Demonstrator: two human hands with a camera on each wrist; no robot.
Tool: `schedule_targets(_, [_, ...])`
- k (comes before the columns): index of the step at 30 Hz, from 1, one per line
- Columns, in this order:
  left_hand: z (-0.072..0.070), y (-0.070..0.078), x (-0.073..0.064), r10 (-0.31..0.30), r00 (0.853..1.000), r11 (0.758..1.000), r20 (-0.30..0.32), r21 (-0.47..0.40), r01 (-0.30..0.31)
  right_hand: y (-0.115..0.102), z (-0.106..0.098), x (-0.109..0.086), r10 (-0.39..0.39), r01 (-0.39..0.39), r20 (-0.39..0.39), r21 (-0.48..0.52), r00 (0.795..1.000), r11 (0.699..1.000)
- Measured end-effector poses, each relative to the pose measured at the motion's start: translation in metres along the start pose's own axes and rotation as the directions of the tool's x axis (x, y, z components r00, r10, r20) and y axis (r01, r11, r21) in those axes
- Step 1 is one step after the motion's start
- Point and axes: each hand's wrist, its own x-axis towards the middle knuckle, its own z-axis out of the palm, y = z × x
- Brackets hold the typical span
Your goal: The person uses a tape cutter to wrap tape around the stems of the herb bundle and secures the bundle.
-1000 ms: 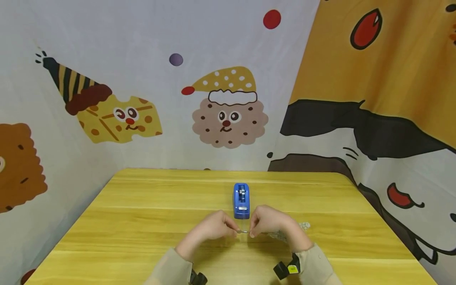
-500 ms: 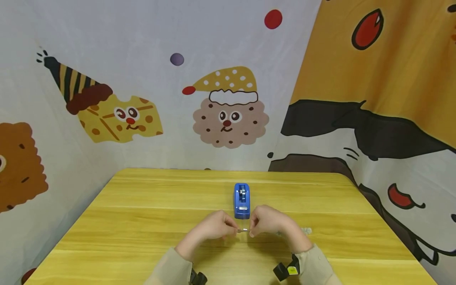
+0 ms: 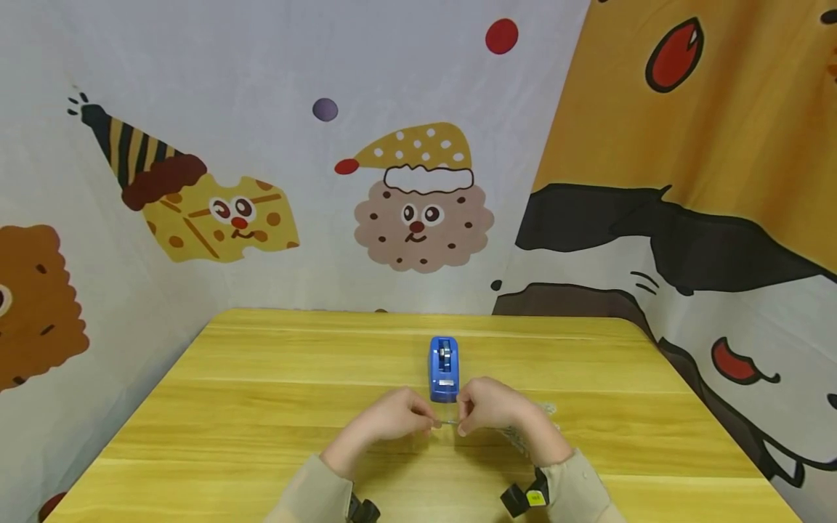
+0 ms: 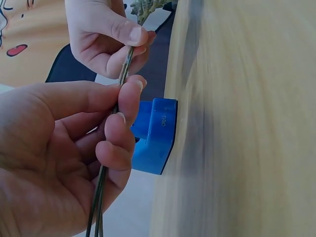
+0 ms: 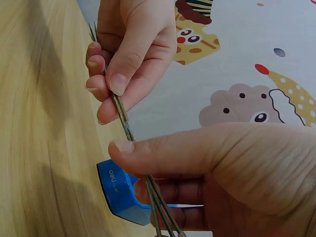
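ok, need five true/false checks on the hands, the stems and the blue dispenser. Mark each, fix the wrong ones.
1. The left hand and the right hand both grip the same thin stems. True.
2. The right hand is lifting the dispenser. False: the blue dispenser stands on the table, held by neither hand.
3. In the right wrist view, lettering reading "deli" shows on the blue dispenser. True.
4. The tabletop is plain white. False: the table has a yellowish wood grain.
5. In the left wrist view, a greenish leafy tip shows past the right hand. True.
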Motion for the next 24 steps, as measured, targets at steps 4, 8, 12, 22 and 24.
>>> schedule_targets(4, [-0.001,-0.0006,-0.0004,0.002,1.0,1.0,-0.005,-0.011,-0.002,0.0018,-0.0031,-0.0017,-0.027,0.027,0.015,0.018,1.0,0.999])
schedule_targets(8, [-0.001,-0.0013,-0.0003,-0.012,1.0,1.0,-0.013,-0.006,0.012,0.0045,-0.0063,-0.0034,-0.054,0.053,0.037,0.028,0.998,0.998])
schedule_targets(12, [0.0013,-0.0009,0.0003,-0.033,0.999,0.999,-0.04,-0.001,0.033,0.0054,-0.0081,-0.0048,-0.055,0.052,0.059,0.05,0.997,0.997])
schedule_targets(22, [0.0023,-0.0009,0.0012,-0.069,0.993,0.997,-0.092,-0.031,0.066,0.0027,-0.0074,-0.0048,-0.02,0.019,0.008,0.102,1.0,0.995])
schedule_targets(24, [0.0024,-0.0018,0.0016,-0.07,0.993,0.997,-0.092,-0.037,0.067,0.0021,-0.007,-0.0044,-0.026,0.026,-0.001,0.084,1.0,0.996])
